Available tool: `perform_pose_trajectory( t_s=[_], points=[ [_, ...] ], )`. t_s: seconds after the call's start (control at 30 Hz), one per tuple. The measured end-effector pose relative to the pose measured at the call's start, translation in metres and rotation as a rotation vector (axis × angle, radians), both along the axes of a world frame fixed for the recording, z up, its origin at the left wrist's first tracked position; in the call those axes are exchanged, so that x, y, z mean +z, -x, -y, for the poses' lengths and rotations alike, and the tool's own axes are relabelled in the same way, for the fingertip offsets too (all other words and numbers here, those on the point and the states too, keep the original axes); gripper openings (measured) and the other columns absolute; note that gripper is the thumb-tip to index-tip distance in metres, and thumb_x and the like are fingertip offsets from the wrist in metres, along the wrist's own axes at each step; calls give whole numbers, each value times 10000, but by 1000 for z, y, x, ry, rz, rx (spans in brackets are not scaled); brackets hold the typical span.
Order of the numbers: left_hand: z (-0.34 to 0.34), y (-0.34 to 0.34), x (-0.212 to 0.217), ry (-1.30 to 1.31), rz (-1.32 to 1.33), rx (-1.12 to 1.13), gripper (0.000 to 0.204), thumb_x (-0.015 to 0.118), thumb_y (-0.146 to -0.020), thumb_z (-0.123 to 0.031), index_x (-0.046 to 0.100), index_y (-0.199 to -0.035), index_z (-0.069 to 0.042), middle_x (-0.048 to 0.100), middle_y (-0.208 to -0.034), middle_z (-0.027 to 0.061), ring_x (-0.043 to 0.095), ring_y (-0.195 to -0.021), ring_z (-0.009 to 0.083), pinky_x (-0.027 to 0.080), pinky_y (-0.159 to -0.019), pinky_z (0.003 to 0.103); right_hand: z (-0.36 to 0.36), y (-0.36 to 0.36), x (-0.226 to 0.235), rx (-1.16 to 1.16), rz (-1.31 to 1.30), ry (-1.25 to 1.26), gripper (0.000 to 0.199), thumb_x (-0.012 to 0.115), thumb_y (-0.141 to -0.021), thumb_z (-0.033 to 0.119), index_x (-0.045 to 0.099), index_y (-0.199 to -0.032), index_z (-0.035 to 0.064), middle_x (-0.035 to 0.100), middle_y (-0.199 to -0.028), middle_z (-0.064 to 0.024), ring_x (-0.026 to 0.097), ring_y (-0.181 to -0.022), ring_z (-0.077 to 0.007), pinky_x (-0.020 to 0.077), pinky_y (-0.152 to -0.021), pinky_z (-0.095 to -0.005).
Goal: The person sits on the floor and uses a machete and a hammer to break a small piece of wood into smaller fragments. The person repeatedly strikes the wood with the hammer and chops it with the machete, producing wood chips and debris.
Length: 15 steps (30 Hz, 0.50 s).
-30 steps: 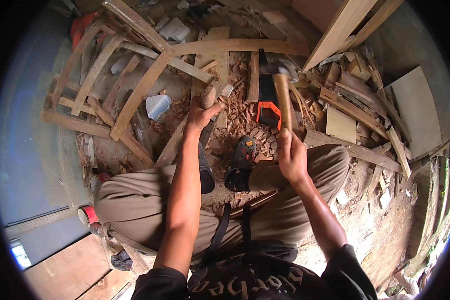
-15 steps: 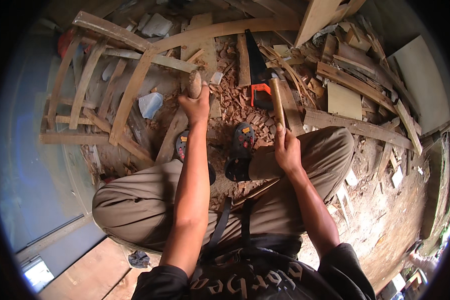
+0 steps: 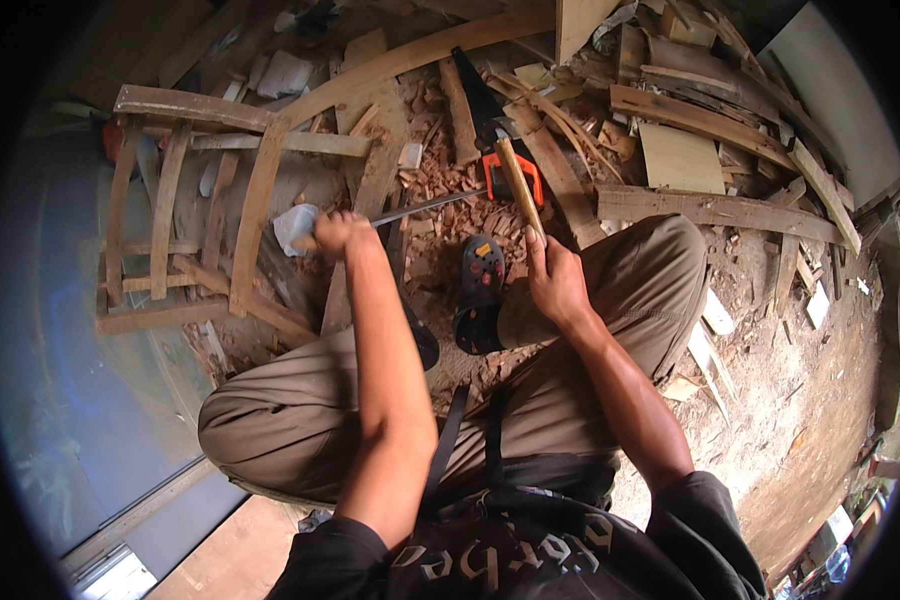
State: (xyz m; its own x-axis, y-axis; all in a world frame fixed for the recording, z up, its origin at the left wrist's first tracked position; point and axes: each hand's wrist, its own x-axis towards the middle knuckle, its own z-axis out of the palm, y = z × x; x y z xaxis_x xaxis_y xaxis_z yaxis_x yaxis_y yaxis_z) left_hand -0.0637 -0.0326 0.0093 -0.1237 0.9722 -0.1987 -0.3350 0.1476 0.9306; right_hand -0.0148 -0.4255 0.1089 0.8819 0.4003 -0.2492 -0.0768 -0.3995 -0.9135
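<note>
Two hands busy: left hand (image 3: 338,232) fingers clamp chisel (image 3: 425,207), right hand (image 3: 555,283) fingers grip mallet handle (image 3: 519,187). Risk: blade slips toward shoe (image 3: 480,290).

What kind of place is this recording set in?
Likely a woodworking shop floor: wood scraps and shavings cover the ground, a chair frame lies unfinished, and a handsaw rests nearby.
</note>
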Motion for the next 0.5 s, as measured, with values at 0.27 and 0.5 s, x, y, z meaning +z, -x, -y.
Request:
perform_pose_trajectory(
  t_s=[0.27, 0.5],
  points=[
    [107, -35, 106, 15, 401, -435, 227, 653, -855, -161, 456, -751, -114, 368, -618, -14, 379, -541, 135, 349, -560, 293, 9, -20, -10, -171, -167, 67, 606, 432, -1064, 506, 539, -770, -13, 477, -615, -35, 447, -589, -127, 406, -545, -349],
    [82, -55, 155, -322, 166, -556, 189, 670, -833, 8, 505, -767, -59, 468, -615, 17, 446, -519, 130, 388, -508, 303, -2, -30, -26, -142, -227, 94, 624, 416, -1060, 535, 542, -744, 11, 459, -612, -11, 424, -561, -117, 372, -519, -339]
  ],
)
